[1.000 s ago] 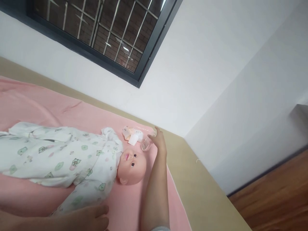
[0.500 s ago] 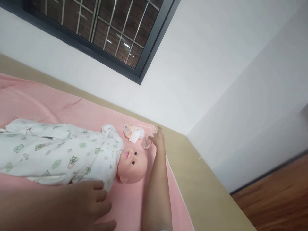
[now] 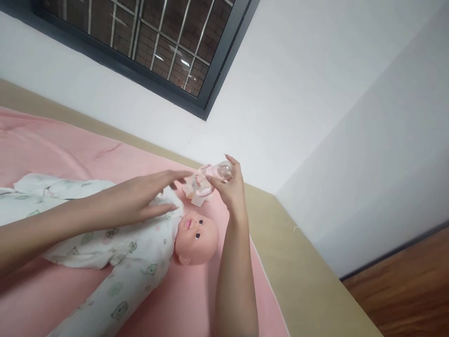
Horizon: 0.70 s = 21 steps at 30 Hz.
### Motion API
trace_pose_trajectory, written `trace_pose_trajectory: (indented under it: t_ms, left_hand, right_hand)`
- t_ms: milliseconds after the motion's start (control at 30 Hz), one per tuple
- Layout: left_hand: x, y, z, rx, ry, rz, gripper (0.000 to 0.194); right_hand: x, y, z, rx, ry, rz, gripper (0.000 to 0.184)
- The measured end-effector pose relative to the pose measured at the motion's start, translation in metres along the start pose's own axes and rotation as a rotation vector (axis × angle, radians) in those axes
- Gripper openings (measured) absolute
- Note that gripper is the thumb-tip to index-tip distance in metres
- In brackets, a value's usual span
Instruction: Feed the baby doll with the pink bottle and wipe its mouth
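A clear baby bottle (image 3: 201,181) with pink handles is tilted above the far edge of the pink cloth. My right hand (image 3: 233,189) grips its end with the clear dome cap, thumb on one side and fingers on the other. My left hand (image 3: 149,194) is stretched out toward the bottle's other end, thumb and fingers apart. Whether its fingertips touch the bottle, I cannot tell. Below lies a baby doll (image 3: 198,238) on its back, dressed in a white printed outfit (image 3: 140,262). My left forearm passes over the doll's body.
Under the doll spreads a pink cloth (image 3: 189,299) on a wooden-toned surface (image 3: 280,252). Small white and peach pieces (image 3: 199,200) lie beside the doll's head, partly hidden behind the bottle. A white wall and a dark-framed barred window (image 3: 206,91) stand behind.
My right hand has lifted the bottle from the cloth. My left hand has moved up and right, from the front of the doll to near the bottle. The doll's near sleeve is now in view.
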<state>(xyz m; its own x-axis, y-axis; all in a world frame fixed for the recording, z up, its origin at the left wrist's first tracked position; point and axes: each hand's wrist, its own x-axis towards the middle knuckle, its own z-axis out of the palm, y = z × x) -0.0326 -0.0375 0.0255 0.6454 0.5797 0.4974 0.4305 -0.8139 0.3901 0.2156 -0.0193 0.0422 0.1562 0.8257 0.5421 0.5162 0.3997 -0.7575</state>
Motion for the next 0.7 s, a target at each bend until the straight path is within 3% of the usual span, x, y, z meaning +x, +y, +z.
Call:
trace_pose_trajectory:
  t_ms: [100, 233, 533, 700]
  left_hand:
    - [0.005, -0.002, 0.005, 0.042, 0.206, -0.106, 0.070]
    - [0.006, -0.001, 0.005, 0.104, 0.289, -0.124, 0.077]
    - [0.009, -0.010, 0.005, 0.170, 0.268, -0.136, 0.071]
    - [0.013, -0.021, -0.001, 0.226, 0.209, -0.132, 0.065]
  right_hand:
    - [-0.016, -0.027, 0.018, 0.092, -0.113, -0.104, 0.077]
    - [-0.036, -0.053, 0.036, 0.153, -0.184, -0.172, 0.073]
    - [-0.044, -0.057, 0.046, 0.172, -0.253, -0.202, 0.062]
    - [-0.037, -0.053, 0.035, 0.195, -0.154, -0.219, 0.063]
